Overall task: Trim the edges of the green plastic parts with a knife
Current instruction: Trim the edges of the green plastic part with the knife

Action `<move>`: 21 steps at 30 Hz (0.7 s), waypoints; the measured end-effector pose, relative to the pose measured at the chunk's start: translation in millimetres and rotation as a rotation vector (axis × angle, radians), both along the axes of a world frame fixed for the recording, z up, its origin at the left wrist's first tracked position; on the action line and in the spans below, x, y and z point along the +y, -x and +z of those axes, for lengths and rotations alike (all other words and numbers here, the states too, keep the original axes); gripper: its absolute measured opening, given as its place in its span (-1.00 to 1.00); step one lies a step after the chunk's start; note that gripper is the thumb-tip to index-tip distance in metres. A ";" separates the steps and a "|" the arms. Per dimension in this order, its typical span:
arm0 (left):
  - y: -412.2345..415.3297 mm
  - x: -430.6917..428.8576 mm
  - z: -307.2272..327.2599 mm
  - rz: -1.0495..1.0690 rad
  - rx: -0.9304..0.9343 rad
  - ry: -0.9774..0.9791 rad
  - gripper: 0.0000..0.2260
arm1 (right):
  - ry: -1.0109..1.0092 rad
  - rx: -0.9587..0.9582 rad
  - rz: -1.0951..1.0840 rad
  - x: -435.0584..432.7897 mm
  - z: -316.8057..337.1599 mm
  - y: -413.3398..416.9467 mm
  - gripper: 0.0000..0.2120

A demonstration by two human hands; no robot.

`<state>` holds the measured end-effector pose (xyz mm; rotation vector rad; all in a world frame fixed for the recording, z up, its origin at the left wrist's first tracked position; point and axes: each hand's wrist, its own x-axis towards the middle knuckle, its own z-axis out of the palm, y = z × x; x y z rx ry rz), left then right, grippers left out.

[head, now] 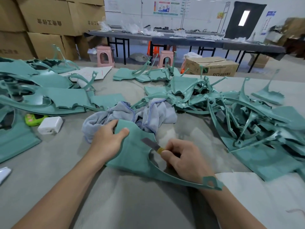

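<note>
The left hand (105,139) is gripping the part (132,152) on the table (49,176); the right hand (183,159) is clamping the knife (151,143), blade lying on it. A slip could be sending that blade toward the left thumb.

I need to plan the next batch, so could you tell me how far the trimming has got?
In hand: the left hand holds one green part while the right hand grips the knife against it. Heaps of parts lie left and right; I cannot tell which are trimmed.
</note>
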<state>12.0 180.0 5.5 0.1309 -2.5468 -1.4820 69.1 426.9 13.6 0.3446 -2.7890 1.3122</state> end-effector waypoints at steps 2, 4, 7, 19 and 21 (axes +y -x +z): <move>2.2 -0.7 -2.3 -0.006 0.008 -0.028 -0.94 | -0.091 0.015 -0.016 0.9 -1.2 1.9 -0.80; 2.8 -0.2 -1.7 -0.012 0.012 -0.051 -0.95 | -0.161 0.079 -0.091 2.0 -1.5 4.5 -0.76; 2.5 0.6 -0.7 -0.011 0.004 -0.085 -0.94 | -0.114 0.115 -0.072 1.5 -1.1 3.4 -0.77; -3.1 3.9 4.1 -0.024 0.001 -0.150 -0.85 | -0.024 0.158 -0.127 9.4 -4.4 2.2 -0.77; -2.3 3.4 4.2 -0.024 -0.001 -0.140 -0.78 | 0.120 0.152 -0.135 14.3 -4.4 4.7 -0.78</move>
